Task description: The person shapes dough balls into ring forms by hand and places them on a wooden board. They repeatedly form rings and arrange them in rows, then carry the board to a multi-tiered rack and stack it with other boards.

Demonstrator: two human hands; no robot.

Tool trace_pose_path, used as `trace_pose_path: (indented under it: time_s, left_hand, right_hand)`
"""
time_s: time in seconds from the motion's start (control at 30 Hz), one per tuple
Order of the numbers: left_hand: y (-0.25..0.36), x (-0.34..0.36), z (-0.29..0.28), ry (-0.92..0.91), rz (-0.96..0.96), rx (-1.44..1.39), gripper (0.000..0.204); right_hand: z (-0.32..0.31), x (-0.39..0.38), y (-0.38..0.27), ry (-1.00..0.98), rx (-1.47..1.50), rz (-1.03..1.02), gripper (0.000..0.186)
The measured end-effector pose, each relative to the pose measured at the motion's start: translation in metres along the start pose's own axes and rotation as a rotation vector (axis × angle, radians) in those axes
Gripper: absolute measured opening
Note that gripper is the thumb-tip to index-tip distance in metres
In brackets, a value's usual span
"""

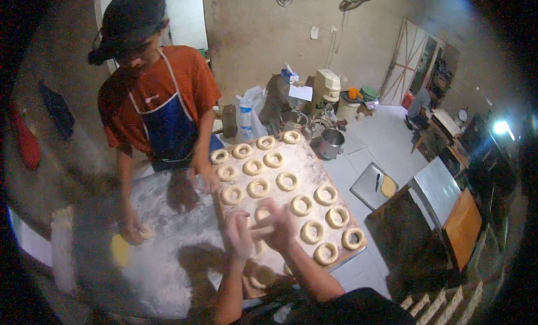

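Head: hands (240, 236) hold dough (260, 231) over board (302, 162) (upper right edge open).

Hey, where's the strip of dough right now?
In the head view, near centre, the dough strip is between the person's left hand and right hand, over the floured board of dough rings.

Left hand (239, 235) and right hand (282, 228) sit close together.

My garment (364, 307) is black, with a dark, matte surface. My right forearm (311, 272) is bare from wrist to fabric edge. My left hand (240, 236) and right hand (279, 225) are bare, finger outlines blurred.
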State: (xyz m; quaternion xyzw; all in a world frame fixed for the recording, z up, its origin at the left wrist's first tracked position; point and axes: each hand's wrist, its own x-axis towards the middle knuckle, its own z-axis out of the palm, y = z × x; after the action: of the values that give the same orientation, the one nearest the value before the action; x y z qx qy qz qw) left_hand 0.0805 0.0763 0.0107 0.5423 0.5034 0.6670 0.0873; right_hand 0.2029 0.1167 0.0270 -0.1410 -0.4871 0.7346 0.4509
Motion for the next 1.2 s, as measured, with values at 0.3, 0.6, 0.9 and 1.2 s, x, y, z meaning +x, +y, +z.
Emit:
trace_pose_path:
  time_s: [0.3, 0.6, 0.9, 1.2]
  left_hand:
    - [0.041, 0.025, 0.163, -0.315, -0.310, 0.084, 0.024]
    - [0.012, 0.048, 0.244, -0.482, -0.490, 0.032, 0.029]
    - [-0.053, 0.116, 0.285, -0.702, -0.827, 0.115, 0.055]
    - [-0.075, 0.098, 0.264, -0.918, -0.397, 0.944, 0.086]
  right_hand:
    - [-0.147, -0.010, -0.094, 0.210, 0.227, 0.035, 0.044]
    - [-0.234, 0.014, -0.121, 0.340, -0.152, 0.191, 0.055]
    - [-0.305, 0.087, -0.115, 0.323, -0.159, 0.478, 0.066]
    - [-0.344, 0.092, -0.057, 0.330, -1.029, 0.575, 0.089]
